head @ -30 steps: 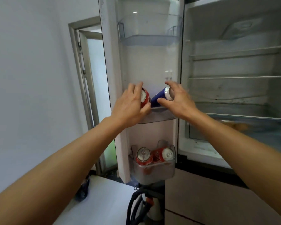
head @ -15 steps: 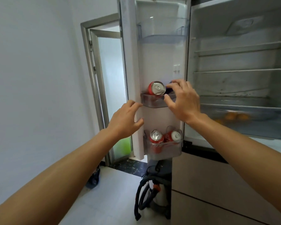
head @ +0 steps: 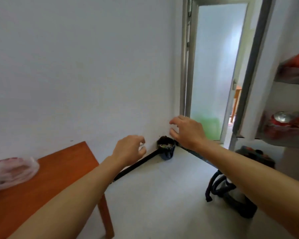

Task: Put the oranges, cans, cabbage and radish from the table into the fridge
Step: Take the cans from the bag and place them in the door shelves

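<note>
Both my hands hang in the air in front of the white wall, holding nothing. My left hand [head: 129, 150] has loosely curled fingers; my right hand [head: 186, 131] has relaxed, spread fingers. At the right edge the open fridge door [head: 259, 69] shows two bins: a red can [head: 296, 63] in the upper bin and red cans [head: 281, 124] in the lower bin. The orange wooden table [head: 59, 169] is at the lower left with a pink-white plastic bag [head: 10, 171] on it; what the bag holds is hidden.
A small dark bin [head: 166, 150] stands in the floor corner by the wall. A doorway with a frosted glass door [head: 216, 66] lies behind the fridge door. A dark vacuum cleaner with hose [head: 231, 192] sits on the pale floor at the right.
The view has swung left from the fridge toward the table. My right hand let go of the can in the door bin, and both hands pulled away from the door.
</note>
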`<state>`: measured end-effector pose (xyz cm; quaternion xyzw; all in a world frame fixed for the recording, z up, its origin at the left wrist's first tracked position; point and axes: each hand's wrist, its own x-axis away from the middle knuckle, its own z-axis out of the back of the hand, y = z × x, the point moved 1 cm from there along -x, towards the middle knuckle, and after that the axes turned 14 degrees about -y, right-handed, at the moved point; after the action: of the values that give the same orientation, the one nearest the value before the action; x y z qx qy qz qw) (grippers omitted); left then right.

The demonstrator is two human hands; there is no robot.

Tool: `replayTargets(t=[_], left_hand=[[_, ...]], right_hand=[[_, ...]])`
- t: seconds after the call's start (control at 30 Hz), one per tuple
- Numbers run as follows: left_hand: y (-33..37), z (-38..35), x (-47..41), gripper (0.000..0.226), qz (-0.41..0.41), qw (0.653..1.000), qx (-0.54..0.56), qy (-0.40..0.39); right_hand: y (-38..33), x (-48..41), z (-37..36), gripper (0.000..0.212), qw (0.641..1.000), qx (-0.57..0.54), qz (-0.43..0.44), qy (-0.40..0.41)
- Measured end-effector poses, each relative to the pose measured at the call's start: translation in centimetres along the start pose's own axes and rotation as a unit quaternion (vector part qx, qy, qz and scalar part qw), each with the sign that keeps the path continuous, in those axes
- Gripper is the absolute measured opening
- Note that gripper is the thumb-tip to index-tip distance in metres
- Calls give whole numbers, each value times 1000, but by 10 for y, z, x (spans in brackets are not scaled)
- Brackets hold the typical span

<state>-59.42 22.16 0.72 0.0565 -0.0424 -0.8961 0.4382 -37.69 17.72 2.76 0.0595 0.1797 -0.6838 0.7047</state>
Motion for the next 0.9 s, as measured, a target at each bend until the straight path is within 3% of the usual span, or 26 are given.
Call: replayTargets(t=[0.33,0.6,0.9], left_hand=[[-217,-41,87,27,202,979,-12,-17],[-369,-58,145,26,372,927,18,-48],[-514,-77,210,28,444,891,48,-76]], right_hand=[[-174,-103,-173,34,979,-42,167,-105],[-309,-191,-284,34,939,-61,269,-206],[-464,-239,-372,34,902,-58,331,-270]])
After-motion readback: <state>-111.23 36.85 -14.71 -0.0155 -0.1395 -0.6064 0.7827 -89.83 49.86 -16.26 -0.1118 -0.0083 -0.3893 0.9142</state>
